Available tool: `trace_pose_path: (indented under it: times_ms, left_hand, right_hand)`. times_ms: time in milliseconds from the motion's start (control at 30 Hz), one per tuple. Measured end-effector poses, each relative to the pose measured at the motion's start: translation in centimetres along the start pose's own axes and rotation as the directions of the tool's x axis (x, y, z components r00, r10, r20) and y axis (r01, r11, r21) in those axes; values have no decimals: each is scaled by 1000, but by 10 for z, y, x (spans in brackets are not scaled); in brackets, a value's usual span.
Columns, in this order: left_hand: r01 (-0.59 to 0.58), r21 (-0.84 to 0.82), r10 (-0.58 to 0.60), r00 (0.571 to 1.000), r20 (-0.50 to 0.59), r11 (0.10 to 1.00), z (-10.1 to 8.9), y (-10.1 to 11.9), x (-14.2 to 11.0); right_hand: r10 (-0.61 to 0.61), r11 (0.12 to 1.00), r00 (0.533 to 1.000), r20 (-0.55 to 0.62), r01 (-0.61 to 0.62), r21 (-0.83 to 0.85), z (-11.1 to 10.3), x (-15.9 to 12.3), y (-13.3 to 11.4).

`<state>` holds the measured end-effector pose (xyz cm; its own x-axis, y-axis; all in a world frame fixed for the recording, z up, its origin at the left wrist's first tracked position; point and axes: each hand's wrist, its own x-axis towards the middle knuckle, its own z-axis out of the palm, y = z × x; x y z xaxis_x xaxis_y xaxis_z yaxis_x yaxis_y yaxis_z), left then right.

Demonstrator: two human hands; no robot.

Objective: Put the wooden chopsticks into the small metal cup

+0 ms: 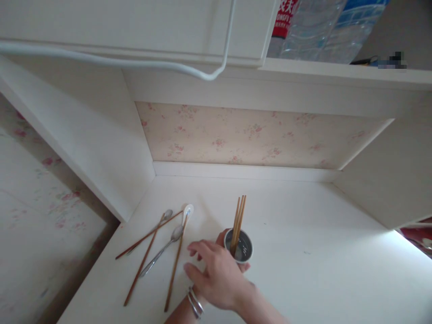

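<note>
My left hand [221, 237], with silver bangles at its wrist, is wrapped around a small cup [248, 246] with a dark inside and a pale rim. Several light wooden chopsticks [239, 220] stand leaning in the cup. Crossing over my left wrist, my right hand [218, 272] reaches leftward, thumb and fingers apart and nothing visible between them. The nearest things to it are a brown chopstick [176, 265] and a metal spoon [162, 254] on the white tabletop. Farther left, two more chopsticks [143, 261] cross by a second metal spoon [168, 214]. A white spoon [189, 209] lies behind.
The white tabletop [303, 279] is boxed in by a side panel [97, 135] on the left and another [388, 180] on the right. Overhead hangs a cabinet [135, 27] with a white cable [151, 64]. Plastic bottles [313, 31] stand on the upper shelf.
</note>
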<state>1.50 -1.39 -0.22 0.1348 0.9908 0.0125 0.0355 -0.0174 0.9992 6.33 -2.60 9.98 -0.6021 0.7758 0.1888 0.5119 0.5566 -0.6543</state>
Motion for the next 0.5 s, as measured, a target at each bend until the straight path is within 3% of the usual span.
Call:
trace_pose_path:
  times_ms: [67,167,333,500]
  left_hand:
    - [19,9,-19,999,-31,1000,-3,-4,1]
    - [8,-15,-8,1000,-21,1000,-7,-7,3]
    - [-49,-100,49,999,-5,994,-6,-8,7]
    - [-1,1,1,1000,-21,1000,-7,-5,7]
  right_hand:
    - [26,983,980,197,10,-183,30,24,-9]
    - [142,922,941,308,-13,-387,70,50,-9]
    - [217,874,943,251,-73,-481,101,64,1]
    - [256,880,951,171,-157,-448,95,63,3]
